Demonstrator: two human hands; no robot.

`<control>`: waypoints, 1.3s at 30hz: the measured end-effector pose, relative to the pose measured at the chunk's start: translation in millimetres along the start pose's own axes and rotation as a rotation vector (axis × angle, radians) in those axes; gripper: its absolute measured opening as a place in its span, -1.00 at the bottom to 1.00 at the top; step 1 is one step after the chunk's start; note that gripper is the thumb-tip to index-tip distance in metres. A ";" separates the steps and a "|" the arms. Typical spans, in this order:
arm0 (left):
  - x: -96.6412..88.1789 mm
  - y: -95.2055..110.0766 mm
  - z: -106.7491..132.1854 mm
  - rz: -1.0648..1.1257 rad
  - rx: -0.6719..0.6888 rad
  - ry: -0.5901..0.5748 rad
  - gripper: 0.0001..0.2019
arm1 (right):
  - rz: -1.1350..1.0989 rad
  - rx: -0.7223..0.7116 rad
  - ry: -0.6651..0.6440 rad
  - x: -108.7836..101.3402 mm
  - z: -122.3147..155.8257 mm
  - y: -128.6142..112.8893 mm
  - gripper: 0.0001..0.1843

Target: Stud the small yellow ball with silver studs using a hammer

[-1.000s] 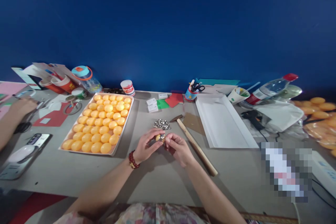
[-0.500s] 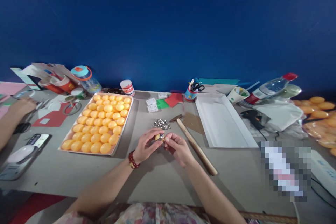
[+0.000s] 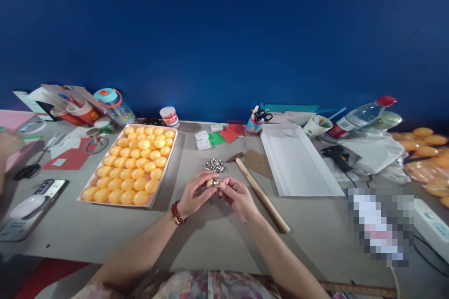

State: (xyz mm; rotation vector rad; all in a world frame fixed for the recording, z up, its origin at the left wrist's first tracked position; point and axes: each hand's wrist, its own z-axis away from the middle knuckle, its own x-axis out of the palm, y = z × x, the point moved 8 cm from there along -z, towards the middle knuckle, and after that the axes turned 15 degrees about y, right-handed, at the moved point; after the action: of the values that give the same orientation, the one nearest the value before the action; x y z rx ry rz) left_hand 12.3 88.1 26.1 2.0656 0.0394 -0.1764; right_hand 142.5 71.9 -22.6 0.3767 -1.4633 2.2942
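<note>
In front of me, my left hand (image 3: 198, 195) is closed round a small shiny piece (image 3: 212, 182), silver and gold in colour, between thumb and fingers. My right hand (image 3: 238, 196) pinches at the right side of that same piece; its fingertips meet the left hand's there. The fingers partly hide the piece, and its exact kind is too small to tell. Just beyond the hands lies a heap of small shiny silver pieces (image 3: 215, 165). A hammer (image 3: 263, 195) with a wooden handle lies to the right of my right hand.
On the left stands a box (image 3: 154, 201) of orange balls (image 3: 128, 179). A white tray (image 3: 303, 173) lies to the right, near a bottle (image 3: 363, 119) and a glue gun (image 3: 336, 156). Paper, small white boxes and a pen cup (image 3: 254, 126) sit behind. A co-worker's hand (image 3: 9, 142) is far left.
My hands stay almost in the same place, both still at the small shiny piece. The co-worker's hand at the far left has moved further left, toward the picture's edge.
</note>
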 end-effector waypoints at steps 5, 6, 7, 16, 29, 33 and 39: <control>0.1 -1.7 0.6 -0.009 -0.007 0.000 -0.71 | 0.019 -0.005 0.009 0.7 1.7 -1.6 -0.69; 0.2 -1.7 0.7 -0.010 -0.003 -0.001 -0.71 | 0.018 -0.005 0.007 0.9 2.0 -1.8 -0.69; 0.2 -1.3 0.7 -0.010 0.001 -0.001 -0.70 | 0.018 -0.005 0.005 1.2 2.2 -1.9 -0.68; -0.6 1.2 -0.7 -0.022 0.010 0.021 -0.71 | 0.063 -0.037 0.018 -0.2 1.4 -3.8 -0.67; -0.7 -0.5 0.7 -0.052 0.022 0.024 -0.70 | 0.127 -0.127 0.018 1.8 3.7 -11.2 -0.67; -0.9 1.1 0.7 -0.054 0.034 0.035 -0.71 | 0.121 -0.131 -0.005 2.8 4.4 -12.6 -0.68; -0.4 -0.7 1.9 -0.059 0.023 0.024 -0.70 | 0.117 -0.135 -0.014 4.1 5.9 -14.8 -0.66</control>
State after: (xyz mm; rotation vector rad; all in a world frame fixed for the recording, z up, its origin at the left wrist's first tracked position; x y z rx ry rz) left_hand 11.6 86.8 24.6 2.0910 0.1138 -0.1890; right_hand 145.8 72.8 -6.5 0.2750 -1.6769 2.2693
